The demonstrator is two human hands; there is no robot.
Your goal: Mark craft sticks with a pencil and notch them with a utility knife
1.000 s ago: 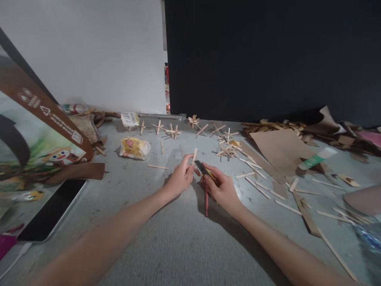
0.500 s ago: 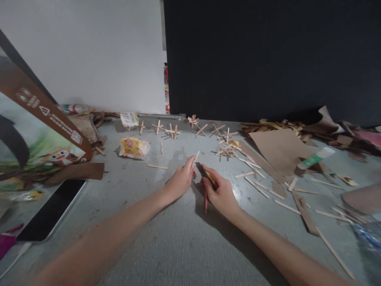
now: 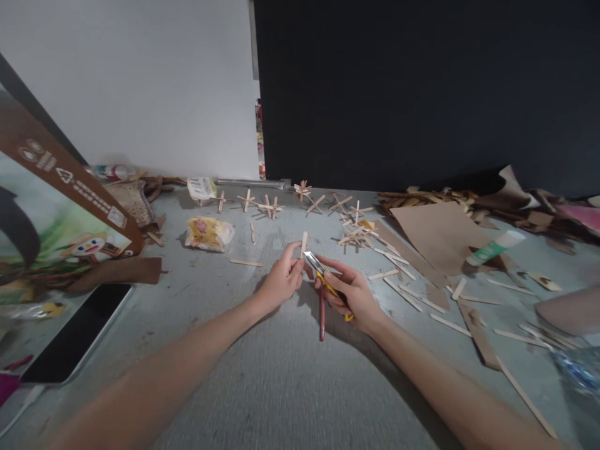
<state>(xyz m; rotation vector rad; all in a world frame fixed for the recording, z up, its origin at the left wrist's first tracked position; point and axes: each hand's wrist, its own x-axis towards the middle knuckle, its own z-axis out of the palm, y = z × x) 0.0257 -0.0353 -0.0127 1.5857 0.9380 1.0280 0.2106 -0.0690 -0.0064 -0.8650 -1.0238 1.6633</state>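
Note:
Pinched in my left hand (image 3: 284, 275) is a short wooden craft stick (image 3: 304, 241), its rounded end pointing up and away from me. My right hand (image 3: 352, 294) grips a yellow and black utility knife (image 3: 330, 284). The silvery blade end of the knife lies close against the stick; whether it touches cannot be made out. A red pencil (image 3: 322, 317) rests on the table beneath my right hand, its far end hidden by the fingers. Beyond both hands stand several small crossed-stick pieces (image 3: 270, 207) in a row.
Loose craft sticks (image 3: 403, 294) and brown cardboard (image 3: 438, 234) spread over the right side, with a glue stick (image 3: 495, 247) on top. At left lie a phone (image 3: 79, 334), a printed box (image 3: 70, 206) and a yellow packet (image 3: 209, 234). A black panel (image 3: 422, 94) stands behind.
My right hand has turned the knife, so its blade side and yellow body now show more. The stick in my left hand has tilted more upright. My view has shifted slightly.

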